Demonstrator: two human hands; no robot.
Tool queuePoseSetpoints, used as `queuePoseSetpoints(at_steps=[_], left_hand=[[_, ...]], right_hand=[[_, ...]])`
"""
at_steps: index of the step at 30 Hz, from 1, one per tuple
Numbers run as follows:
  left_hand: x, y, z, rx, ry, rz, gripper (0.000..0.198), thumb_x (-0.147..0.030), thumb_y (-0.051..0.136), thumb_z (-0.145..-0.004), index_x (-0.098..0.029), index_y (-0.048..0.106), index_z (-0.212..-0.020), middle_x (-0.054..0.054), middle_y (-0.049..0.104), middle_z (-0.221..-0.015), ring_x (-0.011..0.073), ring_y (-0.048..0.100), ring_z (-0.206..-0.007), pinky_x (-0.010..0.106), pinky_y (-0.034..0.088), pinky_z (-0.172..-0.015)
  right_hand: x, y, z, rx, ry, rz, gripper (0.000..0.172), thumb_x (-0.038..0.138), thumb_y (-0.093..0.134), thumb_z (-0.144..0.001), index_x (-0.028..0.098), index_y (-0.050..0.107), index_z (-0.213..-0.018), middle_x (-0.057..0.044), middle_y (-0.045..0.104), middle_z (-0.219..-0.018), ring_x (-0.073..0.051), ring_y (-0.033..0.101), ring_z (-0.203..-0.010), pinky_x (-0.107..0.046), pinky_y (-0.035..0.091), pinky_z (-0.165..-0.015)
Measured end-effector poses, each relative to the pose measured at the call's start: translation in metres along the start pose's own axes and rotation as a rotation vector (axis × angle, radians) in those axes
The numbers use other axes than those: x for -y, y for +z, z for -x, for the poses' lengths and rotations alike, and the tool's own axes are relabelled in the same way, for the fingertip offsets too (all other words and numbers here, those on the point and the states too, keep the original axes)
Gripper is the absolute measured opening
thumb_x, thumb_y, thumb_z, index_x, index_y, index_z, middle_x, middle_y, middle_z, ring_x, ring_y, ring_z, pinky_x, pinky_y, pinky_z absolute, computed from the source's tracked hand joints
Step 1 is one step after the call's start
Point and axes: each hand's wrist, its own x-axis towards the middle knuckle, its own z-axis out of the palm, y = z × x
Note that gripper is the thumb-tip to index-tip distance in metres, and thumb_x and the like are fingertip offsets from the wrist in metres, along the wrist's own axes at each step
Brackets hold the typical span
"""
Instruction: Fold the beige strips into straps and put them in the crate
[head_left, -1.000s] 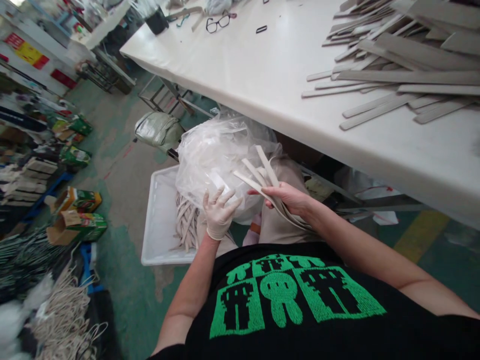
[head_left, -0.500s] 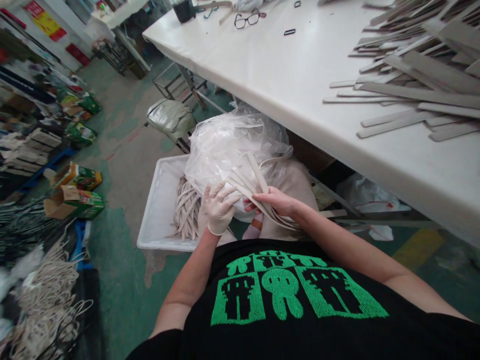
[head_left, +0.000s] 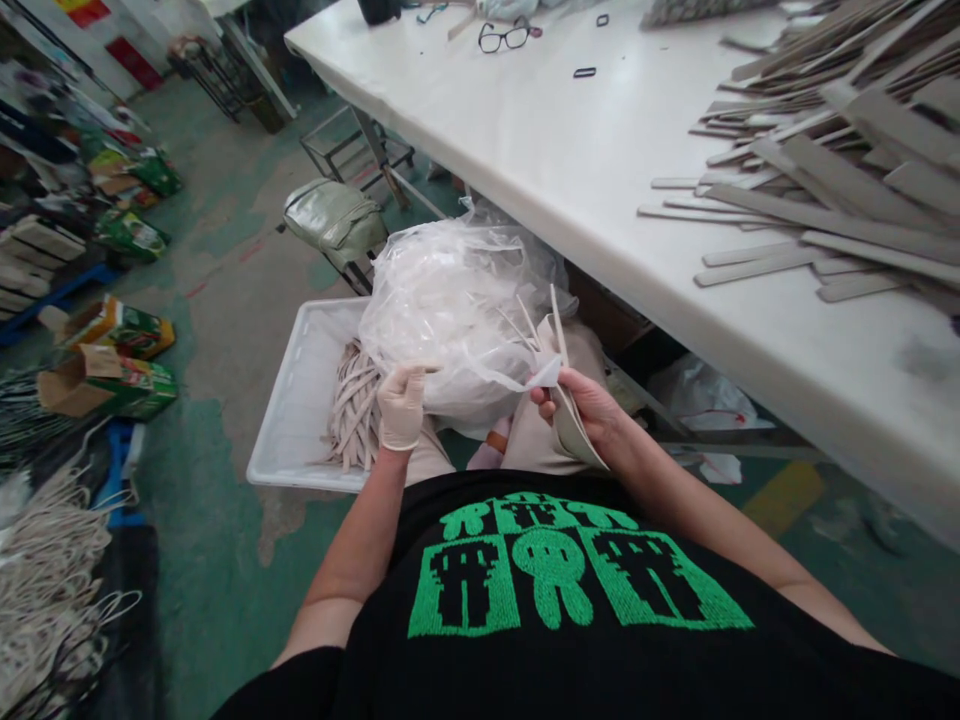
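Note:
I sit beside a white table (head_left: 570,170) with a clear plastic bag (head_left: 457,310) of beige strips on my lap. My left hand (head_left: 401,405), in a white glove, is closed on the bag's left edge. My bare right hand (head_left: 581,405) grips a bundle of beige strips (head_left: 564,385) and the bag's other edge, so the bag's mouth is stretched between both hands. The strips stand up out of my right hand and curve down past my wrist.
A white tray (head_left: 296,400) with more beige strips (head_left: 352,420) lies on the green floor at my left knee. A heap of grey flat strips (head_left: 825,170) covers the table's right part; glasses (head_left: 508,37) lie at its far end. Boxes (head_left: 105,375) and cords (head_left: 52,570) crowd the floor at left.
My hands have drawn apart. The left hand left the strips and took the bag's edge; the right hand turned the strip bundle upright and pulled the bag's other edge.

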Motion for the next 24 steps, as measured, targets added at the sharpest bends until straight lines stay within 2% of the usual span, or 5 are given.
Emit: queuePoseSetpoints(at_steps=[4,8,14,20,24], left_hand=[[-0.030,0.023,0.008,0.412,0.005,0.211,0.036,-0.048,0.066,-0.088,-0.023,0.076,-0.113,0.009,0.074,-0.119,0.0273,0.065,-0.116,0.042,0.046,-0.107],[-0.038,0.052,0.013,0.625,0.050,0.265,0.038,-0.041,0.076,-0.081,-0.025,0.076,-0.115,0.008,0.075,-0.117,0.0262,0.066,-0.114,0.043,0.044,-0.109],[-0.013,0.066,0.034,0.641,-0.435,0.435,0.032,-0.044,0.079,-0.075,-0.018,0.081,-0.094,0.008,0.078,-0.086,0.0193,0.071,-0.076,0.033,0.056,-0.080],[-0.012,0.046,0.046,0.622,-0.689,0.567,0.048,-0.051,0.080,-0.073,-0.014,0.079,-0.102,0.008,0.077,-0.075,0.0188,0.071,-0.070,0.032,0.055,-0.078],[-0.006,0.042,0.045,0.667,-0.782,0.675,0.068,-0.068,0.068,-0.077,-0.011,0.076,-0.112,0.013,0.078,-0.088,0.0266,0.073,-0.087,0.039,0.054,-0.089]], right_hand=[[0.005,0.007,0.015,0.014,0.062,0.049,0.011,0.027,0.062,-0.089,0.017,0.067,-0.089,-0.003,0.066,-0.057,-0.012,0.060,-0.043,-0.016,0.048,-0.037],[0.006,0.013,0.023,0.026,0.005,0.086,0.011,0.027,0.063,-0.090,0.016,0.067,-0.088,-0.004,0.068,-0.059,-0.013,0.062,-0.046,-0.017,0.051,-0.038],[0.018,0.014,0.014,-0.092,-0.187,-0.063,0.008,0.023,0.068,-0.089,0.019,0.062,-0.093,-0.003,0.072,-0.070,-0.017,0.072,-0.063,-0.019,0.059,-0.046],[0.032,0.033,-0.004,-0.185,-0.210,-0.255,0.004,0.015,0.058,-0.095,0.017,0.060,-0.092,-0.002,0.072,-0.071,-0.013,0.072,-0.062,-0.015,0.058,-0.046],[0.032,0.046,-0.011,-0.206,-0.168,-0.287,0.013,0.013,0.050,-0.098,0.015,0.061,-0.090,-0.004,0.072,-0.070,-0.013,0.071,-0.060,-0.014,0.056,-0.045]])
